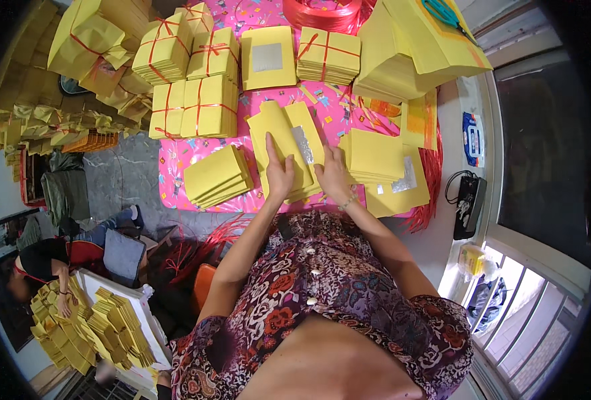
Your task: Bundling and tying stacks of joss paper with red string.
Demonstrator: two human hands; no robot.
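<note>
A stack of yellow paper sheets [297, 119] lies on the pink table in front of me, its top sheet partly folded over beside a silver patch. My left hand [280, 175] rests on the folded part, index finger stretched along it and thumb apart. On the right edge of the same stack, next to the silver patch, lies my right hand [334, 177] with fingers spread. A fanned pile of folded yellow paper [219, 177] sits left of my left hand. Just right of my right hand is another folded pile [375, 155], partly covering sheets with a silver patch [405, 179].
Bundles tied with red ribbon [209, 107] line the table's back left, near a silver-patched stack [267, 57]. Large yellow sheets [415, 50] bear teal-handled scissors [444, 12]. Red strips [429, 180] hang at the right edge. At lower left, another person's hand [64, 305] touches yellow paper.
</note>
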